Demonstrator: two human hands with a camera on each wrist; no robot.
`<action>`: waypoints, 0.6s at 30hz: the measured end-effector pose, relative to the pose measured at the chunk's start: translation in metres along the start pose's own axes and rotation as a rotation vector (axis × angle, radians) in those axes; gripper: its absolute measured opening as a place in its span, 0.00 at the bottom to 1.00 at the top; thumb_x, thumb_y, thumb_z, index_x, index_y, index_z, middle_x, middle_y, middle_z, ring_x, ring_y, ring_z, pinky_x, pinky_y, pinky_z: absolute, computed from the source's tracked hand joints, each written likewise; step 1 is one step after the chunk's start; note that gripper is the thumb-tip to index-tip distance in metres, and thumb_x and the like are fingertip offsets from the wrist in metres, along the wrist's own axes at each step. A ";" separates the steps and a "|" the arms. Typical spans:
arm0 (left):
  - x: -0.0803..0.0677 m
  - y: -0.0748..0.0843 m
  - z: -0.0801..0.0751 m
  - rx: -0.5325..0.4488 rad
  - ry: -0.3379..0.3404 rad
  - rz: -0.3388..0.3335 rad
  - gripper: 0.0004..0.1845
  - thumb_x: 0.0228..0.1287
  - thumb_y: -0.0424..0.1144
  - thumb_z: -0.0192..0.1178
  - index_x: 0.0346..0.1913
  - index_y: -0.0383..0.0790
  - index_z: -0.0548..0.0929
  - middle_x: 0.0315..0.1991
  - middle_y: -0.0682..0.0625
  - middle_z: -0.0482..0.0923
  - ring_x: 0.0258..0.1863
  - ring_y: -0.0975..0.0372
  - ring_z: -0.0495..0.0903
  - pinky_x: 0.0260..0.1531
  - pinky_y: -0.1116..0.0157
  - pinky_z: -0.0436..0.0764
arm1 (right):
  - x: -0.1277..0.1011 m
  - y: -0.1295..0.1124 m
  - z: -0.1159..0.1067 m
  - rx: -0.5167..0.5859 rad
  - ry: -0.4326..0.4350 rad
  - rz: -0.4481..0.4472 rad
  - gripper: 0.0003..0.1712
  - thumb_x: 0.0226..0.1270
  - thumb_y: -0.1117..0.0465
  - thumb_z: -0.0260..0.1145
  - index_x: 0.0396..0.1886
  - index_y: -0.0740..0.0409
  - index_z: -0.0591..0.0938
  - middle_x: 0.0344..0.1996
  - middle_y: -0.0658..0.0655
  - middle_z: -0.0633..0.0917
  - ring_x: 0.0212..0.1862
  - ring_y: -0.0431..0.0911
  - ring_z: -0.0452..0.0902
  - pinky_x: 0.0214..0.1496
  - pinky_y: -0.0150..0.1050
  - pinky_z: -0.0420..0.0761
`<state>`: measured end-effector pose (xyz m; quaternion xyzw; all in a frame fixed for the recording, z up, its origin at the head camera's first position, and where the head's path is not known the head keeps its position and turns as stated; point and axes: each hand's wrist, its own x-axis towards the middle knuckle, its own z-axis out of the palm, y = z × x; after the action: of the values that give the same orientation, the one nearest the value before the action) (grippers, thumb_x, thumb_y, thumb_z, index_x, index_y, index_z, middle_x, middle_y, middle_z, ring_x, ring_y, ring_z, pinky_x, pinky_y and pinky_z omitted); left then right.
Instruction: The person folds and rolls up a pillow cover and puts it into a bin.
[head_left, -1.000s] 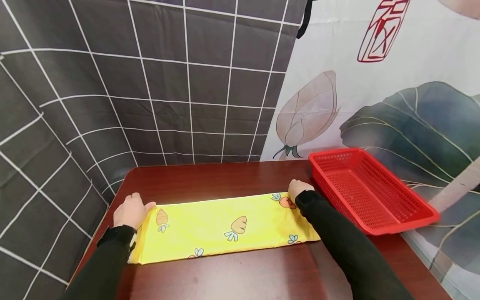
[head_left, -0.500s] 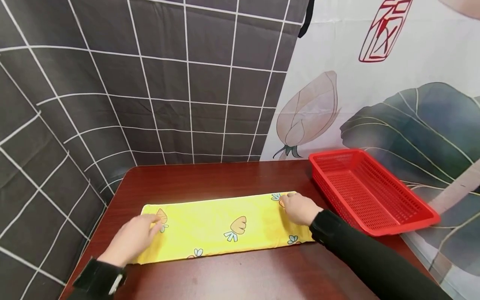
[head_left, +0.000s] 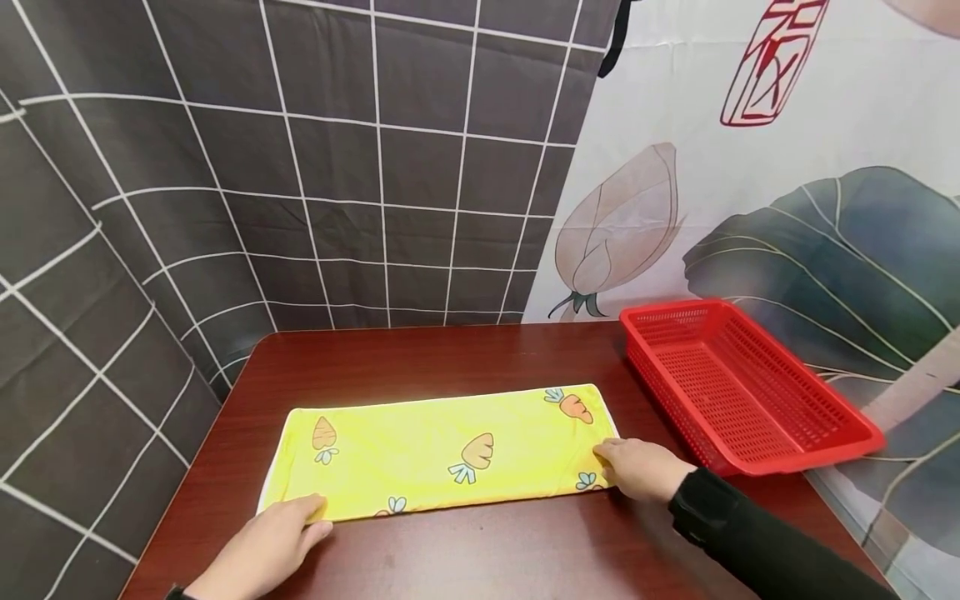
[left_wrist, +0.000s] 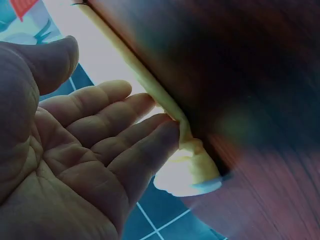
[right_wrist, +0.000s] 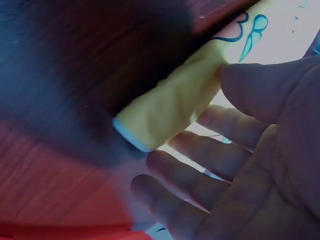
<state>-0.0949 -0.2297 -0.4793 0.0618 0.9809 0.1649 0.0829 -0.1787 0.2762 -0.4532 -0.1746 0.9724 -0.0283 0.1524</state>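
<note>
A: Status on the yellow carrot-print cloth (head_left: 442,454)?

B: Folded into a long strip, flat on the dark wooden table (head_left: 465,550), left of the red basket (head_left: 742,383) and apart from it.

A: Hands?

B: Left hand (head_left: 258,550) at the strip's near left corner, fingers (left_wrist: 125,145) nearly straight, tips on the edge, nothing gripped. Right hand (head_left: 641,468) at the near right corner, on the basket side, fingers loose on the cloth's end; the right wrist view shows them spread and relaxed, no pinch.

A: Risks?

B: My read: layers aren't clamped, so uneven pull from either corner could skew the strip or slide the top layer off. The right sleeve (head_left: 750,542) sits near the basket and could nudge it.
</note>
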 end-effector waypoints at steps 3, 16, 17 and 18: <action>-0.001 -0.004 0.001 0.010 -0.017 -0.013 0.09 0.69 0.46 0.71 0.41 0.48 0.83 0.33 0.54 0.80 0.35 0.63 0.76 0.41 0.59 0.80 | -0.002 0.005 0.003 0.012 -0.012 -0.008 0.25 0.72 0.58 0.72 0.64 0.66 0.83 0.63 0.68 0.85 0.65 0.63 0.83 0.68 0.62 0.80; -0.002 -0.011 0.003 0.041 -0.100 -0.012 0.27 0.70 0.51 0.70 0.62 0.34 0.86 0.67 0.36 0.82 0.69 0.40 0.79 0.67 0.40 0.78 | -0.010 0.013 0.008 -0.019 0.025 -0.053 0.30 0.70 0.56 0.73 0.67 0.67 0.82 0.69 0.70 0.82 0.65 0.67 0.80 0.66 0.62 0.81; -0.003 -0.012 0.003 0.041 -0.098 -0.005 0.27 0.69 0.50 0.70 0.62 0.34 0.86 0.67 0.35 0.82 0.69 0.40 0.79 0.67 0.40 0.78 | -0.010 0.013 0.009 -0.023 0.027 -0.055 0.29 0.70 0.57 0.73 0.66 0.67 0.82 0.69 0.70 0.82 0.65 0.67 0.80 0.66 0.62 0.81; -0.003 -0.012 0.004 0.037 -0.095 -0.003 0.27 0.69 0.50 0.70 0.62 0.34 0.86 0.67 0.36 0.82 0.68 0.40 0.80 0.67 0.40 0.78 | -0.010 0.013 0.009 -0.025 0.030 -0.057 0.29 0.70 0.57 0.73 0.66 0.67 0.82 0.68 0.70 0.82 0.65 0.67 0.80 0.66 0.61 0.81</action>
<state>-0.0922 -0.2406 -0.4866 0.0698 0.9788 0.1434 0.1283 -0.1713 0.2921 -0.4604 -0.2039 0.9694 -0.0230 0.1346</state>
